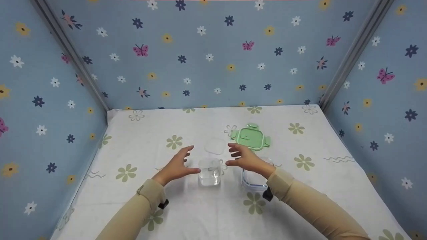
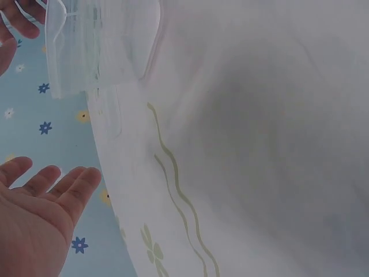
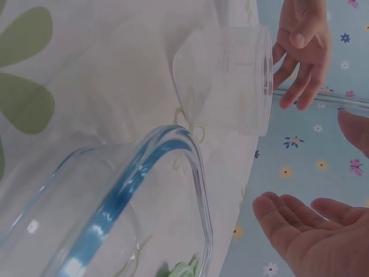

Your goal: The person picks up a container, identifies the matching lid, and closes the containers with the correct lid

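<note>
A clear square container (image 1: 209, 171) stands on the cloth between the two hands. My left hand (image 1: 178, 167) hovers at its left with fingers spread and loosely bent; its thumb tip is by the container's edge, and I cannot tell whether it touches. To the right, my right hand (image 1: 248, 159) is held up with relaxed fingers, apart from the clear container and holding nothing. Beneath the right hand sits a glass container (image 3: 109, 208) with a bluish rim, partly hidden by that hand in the head view. The right wrist view also shows the clear container (image 3: 230, 81) beyond that rim.
A green lid (image 1: 252, 138) with side clips lies behind the right hand. A thin translucent lid (image 1: 214, 146) lies flat just behind the clear container. The white flowered cloth (image 1: 206, 213) covers the table, with patterned blue walls (image 1: 213, 76) at the back and sides.
</note>
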### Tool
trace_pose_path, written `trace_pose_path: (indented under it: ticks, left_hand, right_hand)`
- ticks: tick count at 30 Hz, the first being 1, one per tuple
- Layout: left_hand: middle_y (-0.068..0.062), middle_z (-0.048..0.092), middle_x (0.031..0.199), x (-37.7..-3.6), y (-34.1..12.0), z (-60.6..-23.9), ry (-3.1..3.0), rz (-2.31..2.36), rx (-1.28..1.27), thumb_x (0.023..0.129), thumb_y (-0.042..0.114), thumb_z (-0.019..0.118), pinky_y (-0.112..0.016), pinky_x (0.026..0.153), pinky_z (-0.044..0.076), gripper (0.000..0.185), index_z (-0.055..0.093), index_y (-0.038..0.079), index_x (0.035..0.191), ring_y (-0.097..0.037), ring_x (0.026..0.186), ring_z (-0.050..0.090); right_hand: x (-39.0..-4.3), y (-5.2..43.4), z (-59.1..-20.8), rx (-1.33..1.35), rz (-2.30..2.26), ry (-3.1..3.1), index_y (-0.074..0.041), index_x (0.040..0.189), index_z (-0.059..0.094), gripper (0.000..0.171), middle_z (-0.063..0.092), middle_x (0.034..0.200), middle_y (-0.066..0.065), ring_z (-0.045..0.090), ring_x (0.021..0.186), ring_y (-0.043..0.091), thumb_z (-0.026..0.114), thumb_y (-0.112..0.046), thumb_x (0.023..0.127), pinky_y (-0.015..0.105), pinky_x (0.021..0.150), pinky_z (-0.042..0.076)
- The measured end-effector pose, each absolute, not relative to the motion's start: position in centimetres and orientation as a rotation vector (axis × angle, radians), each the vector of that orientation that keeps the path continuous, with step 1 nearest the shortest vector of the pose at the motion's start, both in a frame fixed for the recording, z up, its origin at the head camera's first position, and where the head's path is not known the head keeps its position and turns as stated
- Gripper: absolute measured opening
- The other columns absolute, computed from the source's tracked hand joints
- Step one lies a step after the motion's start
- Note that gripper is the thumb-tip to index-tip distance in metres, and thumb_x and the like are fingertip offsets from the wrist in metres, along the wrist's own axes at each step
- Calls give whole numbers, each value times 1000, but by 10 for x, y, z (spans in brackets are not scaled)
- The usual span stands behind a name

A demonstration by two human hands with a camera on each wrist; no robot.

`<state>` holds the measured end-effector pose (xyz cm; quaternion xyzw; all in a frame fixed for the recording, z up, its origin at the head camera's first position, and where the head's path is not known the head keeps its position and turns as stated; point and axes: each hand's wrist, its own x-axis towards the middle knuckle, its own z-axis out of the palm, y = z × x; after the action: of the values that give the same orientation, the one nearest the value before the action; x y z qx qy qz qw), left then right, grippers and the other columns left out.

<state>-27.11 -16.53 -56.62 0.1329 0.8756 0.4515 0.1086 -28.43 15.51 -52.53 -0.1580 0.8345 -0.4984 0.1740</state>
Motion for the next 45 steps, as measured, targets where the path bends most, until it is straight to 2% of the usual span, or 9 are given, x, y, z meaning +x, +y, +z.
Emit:
trace_pose_path:
  ticks: [19,24,31,45]
  left_hand:
    - [-20,34,175,-264,-158,-571,2505,1363,452,82,26,97,-60,124,44,110,32,6,169,-47,155,44]
    - [-18,36,174,-261,-156,-574,2509,1356,432,80,22,99,-59,124,44,112,33,6,169,-45,154,45]
    - [-18,37,173,-258,-152,-577,2501,1343,407,78,23,100,-60,124,44,113,34,9,169,-46,153,47]
    - [-20,37,173,-255,-149,-586,2479,1322,468,79,26,98,-62,125,42,113,32,8,169,-47,152,46]
  right_hand:
    - [-279,140,-530,-450,-1383,2349,3,160,47,81,60,147,31,64,133,50,87,-8,90,51,108,60]
    - [-280,138,-533,-436,-1346,2356,0,161,47,81,60,147,31,65,133,47,87,-9,91,51,107,61]
    - [-278,136,-538,-448,-1331,2344,0,161,46,85,61,147,32,67,130,46,88,-7,88,50,104,62]
    - [-275,127,-546,-441,-1231,2344,1,162,44,88,67,139,27,71,122,38,89,-8,87,48,102,62]
